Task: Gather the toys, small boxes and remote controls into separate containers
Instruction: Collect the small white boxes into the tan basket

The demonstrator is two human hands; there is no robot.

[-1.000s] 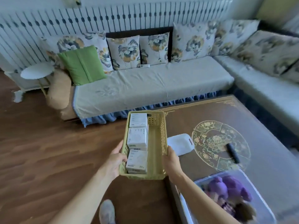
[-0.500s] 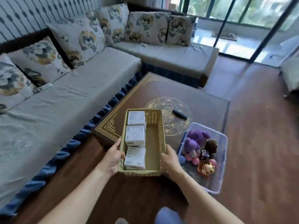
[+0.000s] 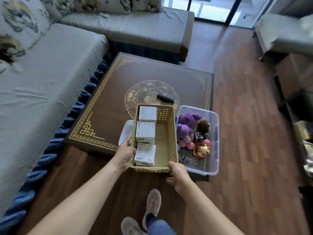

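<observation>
tan slotted basket [image 3: 164, 141], rectangular, perforated walls, held over the near edge of the table [image 3: 152, 72], just left of the clear bin [image 3: 213, 150]. left hand [image 3: 125, 154] grips the basket's left wall near the front corner, fingers curled over the rim. right hand [image 3: 177, 175] grips the front right corner, fingers curled at the near wall; whether they reach under the base cannot be told. count: three white boxes [image 3: 145, 132] in a row along the basket's left side, right half bare. print on the boxes is too small to read apart from "20" on two. one dark remote [image 3: 165, 98] lies on the table's round gold motif, beyond the basket. bin holds a purple plush [image 3: 188, 122], a brown plush [image 3: 203, 125], a dark cube [image 3: 198, 137], a gold cat figure [image 3: 202, 150], and at least three pink balls [image 3: 190, 145]. whether the purple is one plush or two is unclear. a white flat piece [image 3: 125, 131] shows at the basket's left, mostly hidden beneath it. the sofa [image 3: 50, 78] is cut off at left. two shoes [image 3: 152, 204] at the bottom edge.
</observation>
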